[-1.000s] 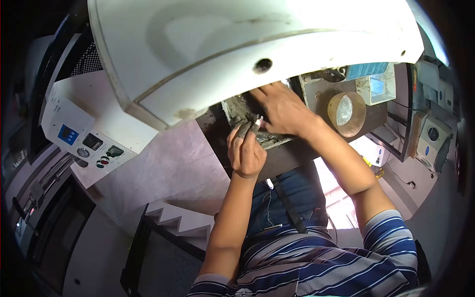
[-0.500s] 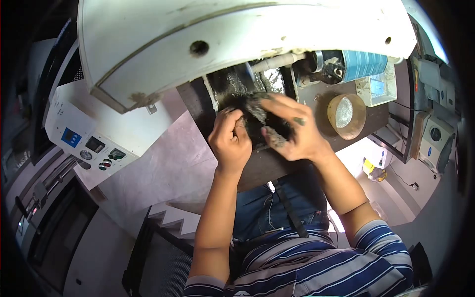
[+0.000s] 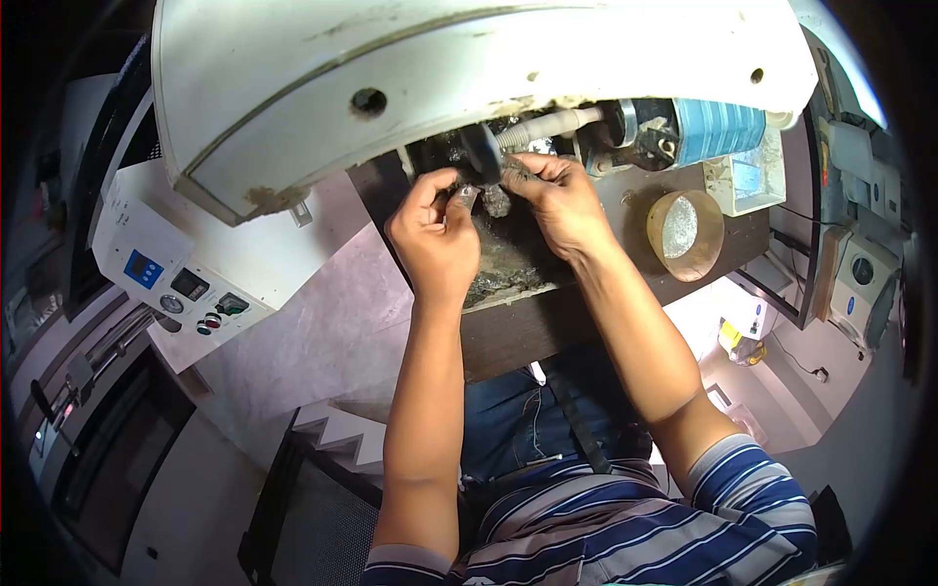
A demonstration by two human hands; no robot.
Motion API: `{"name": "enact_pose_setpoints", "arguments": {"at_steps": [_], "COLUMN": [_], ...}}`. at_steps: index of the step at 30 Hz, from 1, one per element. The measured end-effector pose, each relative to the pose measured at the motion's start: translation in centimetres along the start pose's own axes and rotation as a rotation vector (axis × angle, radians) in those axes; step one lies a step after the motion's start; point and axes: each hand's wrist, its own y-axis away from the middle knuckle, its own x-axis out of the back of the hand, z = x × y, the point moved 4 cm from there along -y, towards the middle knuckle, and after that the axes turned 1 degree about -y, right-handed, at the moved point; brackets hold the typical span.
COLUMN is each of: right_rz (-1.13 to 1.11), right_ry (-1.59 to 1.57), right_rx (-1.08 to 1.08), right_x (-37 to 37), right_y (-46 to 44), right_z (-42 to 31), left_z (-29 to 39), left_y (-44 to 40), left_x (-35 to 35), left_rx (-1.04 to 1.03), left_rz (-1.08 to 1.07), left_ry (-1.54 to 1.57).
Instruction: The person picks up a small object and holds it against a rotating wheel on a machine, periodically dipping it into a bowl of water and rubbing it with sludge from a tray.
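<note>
Under a white machine hood, a dark round wheel (image 3: 481,154) sits at the end of a pale ribbed spindle (image 3: 552,125). My left hand (image 3: 437,234) is just left of the wheel, its thumb and fingertips pinched together. From the other side my right hand (image 3: 565,207) reaches in close to the wheel's edge, fingers curled and smeared with dark grit. A grey wet-looking lump (image 3: 496,202) shows between the hands below the wheel. What either hand pinches is too small or hidden to name. Wet grey sludge lies in the tray (image 3: 513,295) beneath.
The white hood (image 3: 469,68) overhangs the work closely. To the right are a blue motor (image 3: 721,129), a round bowl (image 3: 711,256) with pale contents and a whitish box (image 3: 772,188). A white control box (image 3: 200,283) with buttons and displays stands left.
Both hands have moved forward to the wheel from nearer my body. My right hand's fingers, spread around dark grit before, are now curled in. The tray's near part is uncovered.
</note>
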Motion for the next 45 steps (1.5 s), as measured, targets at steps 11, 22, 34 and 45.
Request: {"name": "enact_pose_setpoints", "arguments": {"at_steps": [11, 22, 34, 45], "right_rz": [0.023, 0.015, 0.025, 0.06], "right_ry": [-0.007, 0.061, 0.015, -0.022], "right_rx": [-0.001, 0.01, -0.021, -0.026], "right_x": [-0.1, -0.7, -0.8, 0.1], "right_y": [0.9, 1.6, 2.1, 1.9], "right_z": [0.2, -0.1, -0.2, 0.2], "left_z": [-0.7, -0.2, -0.6, -0.2], "left_y": [-0.1, 0.6, 1.4, 0.5], "left_x": [0.3, 0.4, 0.5, 0.2], "left_rx": [0.001, -0.055, -0.104, 0.028], "left_rz": [-0.013, 0.003, 0.036, -0.047], "left_ry": [0.135, 0.156, 0.163, 0.253]}}
